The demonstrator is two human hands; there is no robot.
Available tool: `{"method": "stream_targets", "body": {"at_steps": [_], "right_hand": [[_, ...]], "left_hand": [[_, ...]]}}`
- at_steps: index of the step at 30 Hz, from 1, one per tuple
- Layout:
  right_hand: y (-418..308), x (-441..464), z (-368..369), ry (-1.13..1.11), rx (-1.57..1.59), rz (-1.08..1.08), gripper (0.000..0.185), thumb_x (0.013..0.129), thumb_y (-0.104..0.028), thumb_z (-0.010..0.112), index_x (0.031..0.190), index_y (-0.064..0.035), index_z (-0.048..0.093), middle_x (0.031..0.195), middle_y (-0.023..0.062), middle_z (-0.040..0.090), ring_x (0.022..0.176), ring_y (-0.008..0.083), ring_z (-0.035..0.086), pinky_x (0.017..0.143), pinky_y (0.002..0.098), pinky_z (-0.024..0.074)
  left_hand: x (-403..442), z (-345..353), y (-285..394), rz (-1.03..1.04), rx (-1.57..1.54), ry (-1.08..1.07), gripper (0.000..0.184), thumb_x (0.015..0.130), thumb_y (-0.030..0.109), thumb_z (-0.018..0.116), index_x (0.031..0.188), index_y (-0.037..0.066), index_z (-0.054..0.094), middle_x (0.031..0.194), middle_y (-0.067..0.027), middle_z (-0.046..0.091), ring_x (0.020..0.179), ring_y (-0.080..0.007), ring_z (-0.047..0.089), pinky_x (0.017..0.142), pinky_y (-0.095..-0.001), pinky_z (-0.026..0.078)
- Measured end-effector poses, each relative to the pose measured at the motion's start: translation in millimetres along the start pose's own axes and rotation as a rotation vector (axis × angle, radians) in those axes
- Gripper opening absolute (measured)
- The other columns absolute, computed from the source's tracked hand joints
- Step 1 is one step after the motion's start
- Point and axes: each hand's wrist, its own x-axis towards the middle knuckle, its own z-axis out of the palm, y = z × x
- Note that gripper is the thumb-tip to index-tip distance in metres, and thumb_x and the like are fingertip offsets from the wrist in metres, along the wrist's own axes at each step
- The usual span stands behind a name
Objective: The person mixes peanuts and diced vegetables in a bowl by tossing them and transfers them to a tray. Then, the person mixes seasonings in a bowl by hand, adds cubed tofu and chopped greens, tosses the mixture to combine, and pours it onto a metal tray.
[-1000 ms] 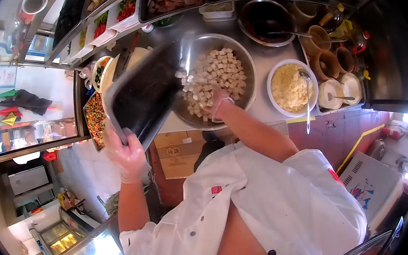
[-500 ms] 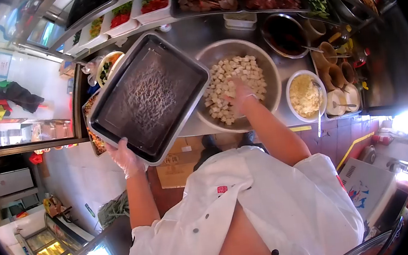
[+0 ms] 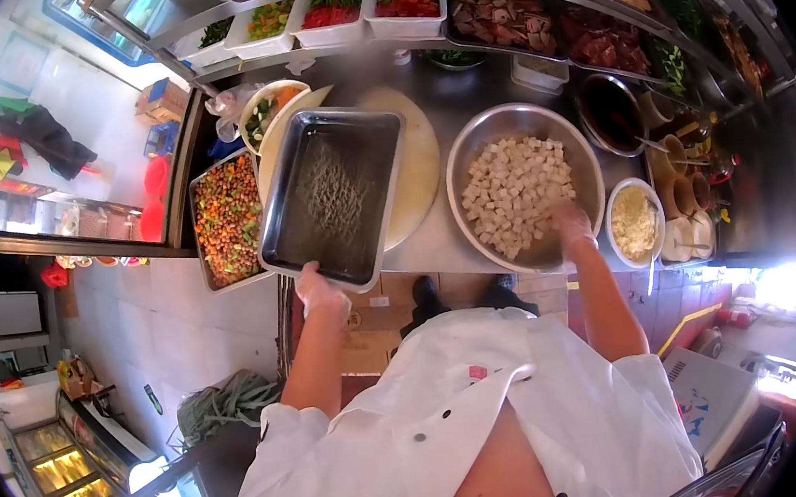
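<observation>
My left hand (image 3: pixel 321 293), in a clear glove, grips the near edge of a dark rectangular metal tray (image 3: pixel 293 216). Inside the tray lie wet-looking, greyish streaks of residue. The tray overlaps a round pale cutting board (image 3: pixel 415 154); whether it rests on it, I cannot tell. A large steel bowl (image 3: pixel 460 159) to the right contains many pale diced cubes (image 3: pixel 513 188). My gloved right hand (image 3: pixel 572 227) reaches over this bowl's near right rim, beside the cubes. Its fingers are partly hidden and blurred, so their grip is unclear.
Left of the dark tray are a tray of mixed diced food (image 3: pixel 225 218) and a vegetable bowl (image 3: pixel 265 112). A bowl of minced pale food (image 3: pixel 636 223) with a spoon and a dark sauce bowl (image 3: pixel 610 119) stand right. Shelves of ingredient containers (image 3: pixel 332 34) border the back.
The dark tray now appears smaller and less turned, showing the round board behind it. My right hand has moved from among the cubes to the bowl's right side. The whole view has shifted.
</observation>
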Motion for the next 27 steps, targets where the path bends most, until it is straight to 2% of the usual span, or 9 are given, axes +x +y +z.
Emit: {"method": "stream_targets", "body": {"at_steps": [2,6,10,15,18,21,23,25,27], "right_hand": [[15.9,4.8,20.5,0.120,0.049,-0.043,0.044,0.096,-0.026,0.051,0.135,-0.0077,0.054,0.136,0.0178,0.056,0.125,0.0347,0.054,0.106,0.0415,0.0442],[5.7,-31.6,-26.8,0.420,0.463,-0.005,0.046,0.097,-0.037,0.054,0.131,-0.0073,0.060,0.136,0.0173,0.057,0.125,0.0336,0.053,0.107,0.0403,0.0421],[-51.2,-41.4,-128.9,0.025,1.601,0.206,0.042,0.096,-0.042,0.061,0.115,-0.0062,0.066,0.123,0.0132,0.064,0.114,0.0238,0.061,0.096,0.0371,0.0507],[-39.5,49.2,-42.1,-0.388,1.928,0.305,0.036,0.095,-0.041,0.062,0.111,-0.0083,0.065,0.108,0.0057,0.069,0.098,0.0198,0.066,0.087,0.0380,0.0532],[-16.0,70.4,-19.3,-0.324,1.866,0.535,0.038,0.094,-0.043,0.062,0.108,-0.0077,0.065,0.105,0.0043,0.069,0.096,0.0212,0.066,0.088,0.0419,0.0532],[18.9,51.7,-48.9,-0.019,1.615,0.424,0.039,0.092,-0.042,0.063,0.107,-0.0060,0.066,0.102,0.0065,0.069,0.096,0.0242,0.066,0.087,0.0456,0.0533],[52.9,98.6,-8.7,0.265,0.678,0.033,0.040,0.092,-0.041,0.062,0.112,-0.0066,0.066,0.106,0.0081,0.069,0.096,0.0264,0.066,0.087,0.0473,0.0529],[31.3,66.2,-62.5,0.186,0.655,0.170,0.056,0.100,-0.047,0.041,0.137,-0.0077,0.056,0.140,0.0153,0.057,0.132,0.0332,0.051,0.102,0.0492,0.0463],[3.4,61.6,-45.3,0.256,0.286,0.049,0.065,0.100,-0.052,0.035,0.150,-0.0099,0.040,0.155,0.0148,0.037,0.144,0.0344,0.034,0.111,0.0540,0.0342]], "left_hand": [[12.3,6.3,-18.9,0.074,0.139,0.064,0.035,0.091,0.017,0.058,0.122,0.001,0.060,0.127,-0.0131,0.063,0.109,-0.0265,0.061,0.100,-0.0368,0.045],[18.3,2.0,-37.9,-0.112,0.196,0.057,0.025,0.095,0.032,0.063,0.103,0.009,0.060,0.092,-0.0042,0.063,0.075,-0.0165,0.057,0.071,-0.0336,0.048],[4.2,-10.0,-49.9,-0.110,0.189,0.018,0.024,0.096,0.035,0.065,0.094,0.013,0.056,0.071,-0.0009,0.054,0.059,-0.0128,0.048,0.053,-0.0295,0.038],[-30.2,-44.5,-77.7,-0.183,0.476,-0.525,0.018,0.097,0.029,0.065,0.098,0.012,0.060,0.082,-0.0032,0.063,0.064,-0.0149,0.058,0.056,-0.0302,0.044],[-95.3,-33.2,-91.8,-0.366,0.600,-0.535,0.017,0.096,0.026,0.065,0.101,0.010,0.062,0.087,-0.0044,0.066,0.070,-0.0163,0.062,0.061,-0.0307,0.049],[-127.3,-47.5,-118.7,-0.345,0.748,-0.485,0.017,0.095,0.024,0.067,0.103,0.009,0.064,0.091,-0.0051,0.067,0.075,-0.0167,0.064,0.064,-0.0298,0.052],[-145.1,-52.3,-137.3,-0.323,0.833,-0.452,0.018,0.095,0.024,0.068,0.105,0.009,0.065,0.094,-0.0048,0.066,0.078,-0.0158,0.063,0.065,-0.0295,0.052],[-163.5,-43.1,-153.4,-0.322,0.950,-0.444,0.022,0.096,0.022,0.068,0.112,0.008,0.063,0.099,-0.0050,0.065,0.081,-0.0154,0.062,0.068,-0.0295,0.053],[-171.9,-33.2,-173.1,-0.310,0.975,-0.562,0.025,0.097,0.022,0.067,0.116,0.007,0.062,0.100,-0.0052,0.065,0.082,-0.0155,0.062,0.070,-0.0289,0.053]]}}
